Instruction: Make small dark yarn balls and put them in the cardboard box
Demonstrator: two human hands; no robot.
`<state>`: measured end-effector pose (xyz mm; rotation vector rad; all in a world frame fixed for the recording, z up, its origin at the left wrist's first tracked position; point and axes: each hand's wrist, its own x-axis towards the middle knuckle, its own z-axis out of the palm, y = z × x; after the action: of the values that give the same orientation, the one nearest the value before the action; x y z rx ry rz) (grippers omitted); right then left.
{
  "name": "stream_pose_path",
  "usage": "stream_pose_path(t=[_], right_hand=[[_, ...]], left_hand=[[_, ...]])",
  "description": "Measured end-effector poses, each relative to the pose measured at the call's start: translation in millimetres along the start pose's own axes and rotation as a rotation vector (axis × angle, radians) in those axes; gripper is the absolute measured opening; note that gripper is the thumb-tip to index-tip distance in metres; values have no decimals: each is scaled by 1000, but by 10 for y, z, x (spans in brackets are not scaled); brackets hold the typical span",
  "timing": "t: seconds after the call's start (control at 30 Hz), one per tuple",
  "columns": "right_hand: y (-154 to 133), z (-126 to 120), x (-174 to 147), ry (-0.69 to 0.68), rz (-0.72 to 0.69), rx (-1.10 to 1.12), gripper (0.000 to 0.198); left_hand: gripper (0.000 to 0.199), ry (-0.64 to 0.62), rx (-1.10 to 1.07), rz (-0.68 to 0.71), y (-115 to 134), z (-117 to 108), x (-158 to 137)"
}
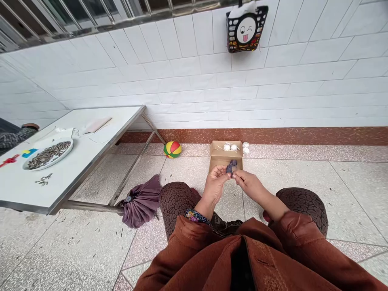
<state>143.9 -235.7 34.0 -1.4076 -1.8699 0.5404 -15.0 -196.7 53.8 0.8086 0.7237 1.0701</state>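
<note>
Between my two hands is a small dark purple-grey bundle (pixel 229 167), with two rounded lobes; its exact kind is too small to make out. My left hand (pixel 217 180) pinches it from the left, thumb and fingertips closed on its lower lobe. From the other side, my right hand (pixel 246 180) grips its lower end in a pinch. Just beyond the hands an open brown cardboard box (pixel 214 163) lies on the floor. On its raised flap sit two small white balls (pixel 230 147) with loose strings, and two more white round things (pixel 245 148) lie beside it.
To the left stands a white-topped metal table (pixel 72 178) bearing a plate (pixel 69 152) of sunflower seeds. A folded purple umbrella (pixel 141 204) and a coloured ball (pixel 172 149) are near its legs. A black basket (pixel 246 30) hangs on the wall. Another person's sleeve (pixel 13 139) shows far left.
</note>
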Motion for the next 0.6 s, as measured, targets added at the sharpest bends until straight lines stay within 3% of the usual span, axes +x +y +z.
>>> stream_pose_path(t=[0.13,0.23,0.4,0.6], right_hand=[[-207,-169,-11,-63,-172,-128,26],[-290,-337,132,-18,-210,-108,25],[-140,-379,346,146,-52,72,27],[-46,-12,29,100,68,34,20]], left_hand=[[30,60,145,71,-7,-12,-2],[28,-21,220,52,37,9,-38],[28,-137,122,-10,100,82,-130],[35,-62,-154,-119,79,135,-178]])
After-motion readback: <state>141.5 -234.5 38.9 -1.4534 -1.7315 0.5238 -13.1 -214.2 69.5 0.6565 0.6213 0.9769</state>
